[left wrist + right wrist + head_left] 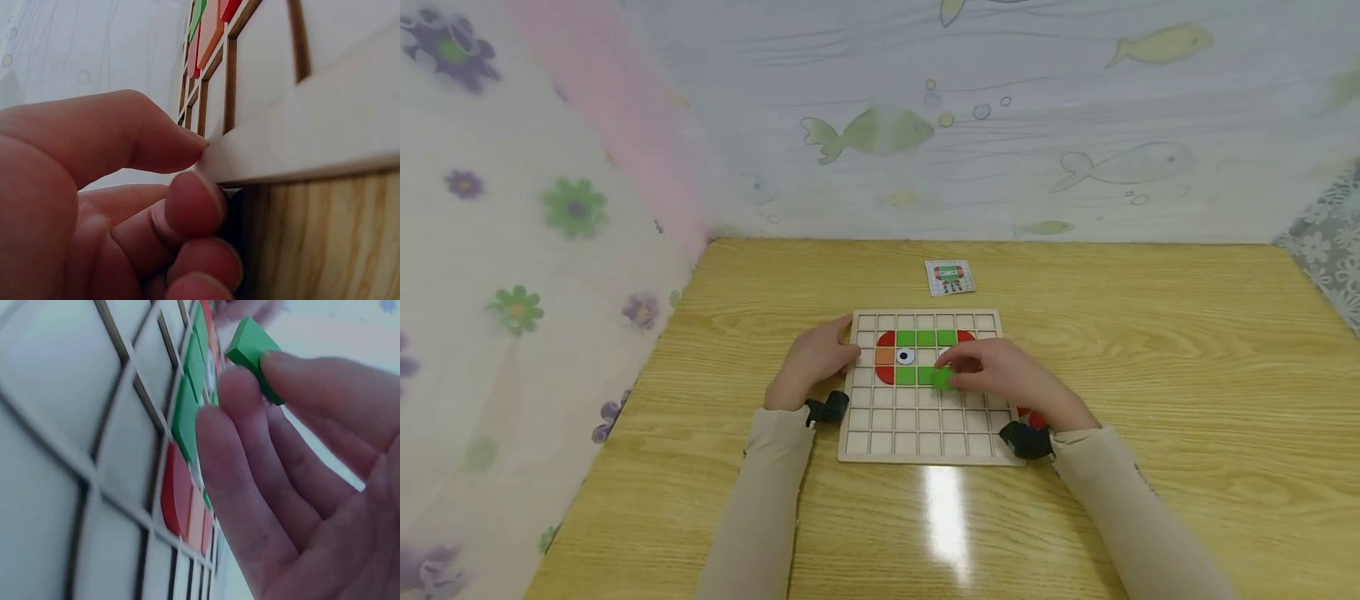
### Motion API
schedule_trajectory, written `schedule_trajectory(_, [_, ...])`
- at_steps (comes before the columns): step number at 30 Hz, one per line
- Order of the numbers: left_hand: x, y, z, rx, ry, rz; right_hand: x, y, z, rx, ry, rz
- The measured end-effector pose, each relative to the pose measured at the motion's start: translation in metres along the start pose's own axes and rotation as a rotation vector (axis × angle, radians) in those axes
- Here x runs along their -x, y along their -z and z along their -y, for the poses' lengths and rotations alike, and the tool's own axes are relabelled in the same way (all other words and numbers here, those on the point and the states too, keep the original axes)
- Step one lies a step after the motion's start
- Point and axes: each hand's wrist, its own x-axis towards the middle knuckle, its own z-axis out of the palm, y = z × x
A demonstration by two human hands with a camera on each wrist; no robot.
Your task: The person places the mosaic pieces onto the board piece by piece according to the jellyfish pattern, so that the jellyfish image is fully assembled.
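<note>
A wooden grid board (880, 422) lies on the table, with green, red and orange tiles and a white eye tile (906, 356) set in its upper squares. My left hand (811, 360) holds the board's left edge; in the left wrist view the thumb meets the rim (281, 147) and the other fingers curl beside it. Between thumb and fingers, my right hand (1003, 371) pinches a green square tile (251, 345), tilted above the board near the lower green row. This hand partly hides the tiles on the right, including a second eye tile.
Behind the board lies a small pattern card (950, 277) showing a similar coloured figure on a grid. Red pieces (1037, 419) lie right of the board, partly covered by the right wrist. A patterned wall (880, 192) borders the table's (760, 283) far edge.
</note>
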Motion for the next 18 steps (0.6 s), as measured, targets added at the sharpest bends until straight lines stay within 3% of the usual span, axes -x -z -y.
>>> schedule_trajectory(5, [-0.001, -0.001, 0.001, -0.001, 0.013, -0.006, -0.006, -0.013, 0.007, 0.036, -0.026, -0.016])
schedule_trajectory(18, [-0.001, 0.001, 0.0, -0.012, -0.016, -0.017, -0.006, -0.031, 0.019, 0.177, 0.01, -0.11])
